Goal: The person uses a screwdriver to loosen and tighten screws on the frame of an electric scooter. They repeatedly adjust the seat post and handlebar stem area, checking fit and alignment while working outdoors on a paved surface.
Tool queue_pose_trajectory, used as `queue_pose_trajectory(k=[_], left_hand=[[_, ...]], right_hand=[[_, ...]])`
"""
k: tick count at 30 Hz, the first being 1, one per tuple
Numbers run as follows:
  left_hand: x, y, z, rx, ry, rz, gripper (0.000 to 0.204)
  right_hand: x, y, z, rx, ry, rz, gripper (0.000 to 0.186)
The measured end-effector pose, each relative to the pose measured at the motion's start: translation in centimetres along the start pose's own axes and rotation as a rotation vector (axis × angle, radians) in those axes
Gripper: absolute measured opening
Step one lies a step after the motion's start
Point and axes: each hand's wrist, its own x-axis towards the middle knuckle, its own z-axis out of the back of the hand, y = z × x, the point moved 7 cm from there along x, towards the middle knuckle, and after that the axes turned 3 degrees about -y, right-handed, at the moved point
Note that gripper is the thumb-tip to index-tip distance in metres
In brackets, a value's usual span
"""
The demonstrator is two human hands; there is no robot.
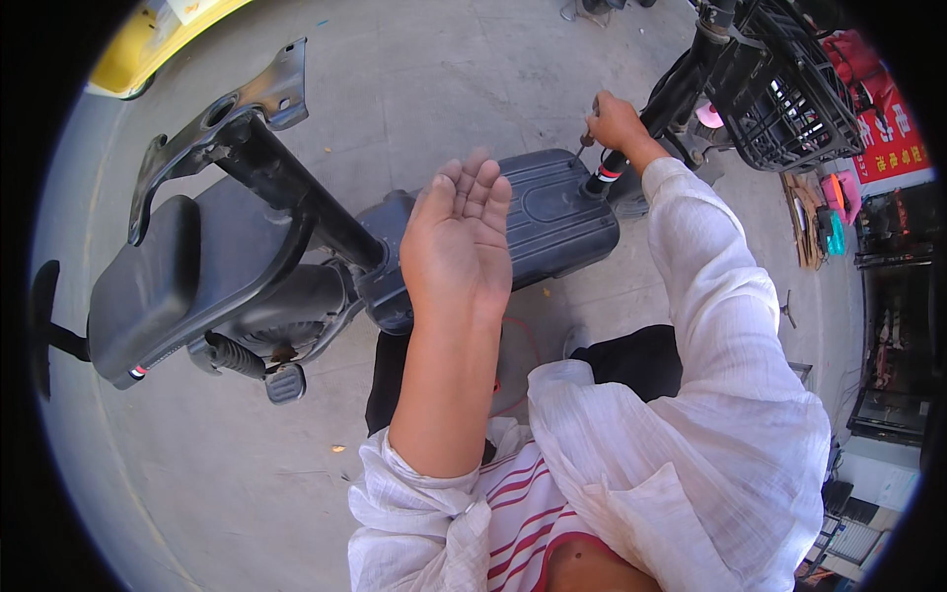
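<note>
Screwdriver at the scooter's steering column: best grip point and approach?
Grip the screwdriver by its handle, coming from the rider's side as the right hand does now. The tip end points at the steering column, which blocks the far side. Left hand is free.

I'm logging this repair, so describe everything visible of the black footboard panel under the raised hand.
The black footboard panel looks like moulded plastic, ribbed with a raised rounded border. It lies roughly level on the scooter, between the seat post and the steering column. The open left hand hovers in front, covering its near edge; whether they touch cannot be told.
</note>
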Motion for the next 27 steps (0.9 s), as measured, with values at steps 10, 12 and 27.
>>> queue_pose_trajectory(k=[10, 12, 27], left_hand=[[0.9, -1.1, 0.3, -0.086, 0.049, -0.033, 0.021], [0.7, -1.8, 0.1, -0.113, 0.009, -0.058, 0.018], [-0.9, -1.8, -0.4, -0.091, 0.081, 0.059, 0.014]], right_hand=[[-2.4, 4.8, 12.8, 0.847, -0.231, 0.073, 0.035], [-6.2, 6.7, 13.7, 1.277, -0.151, 0.155, 0.034], [-24.0, 8.6, 12.7, 1.74, -0.241, 0.15, 0.024]])
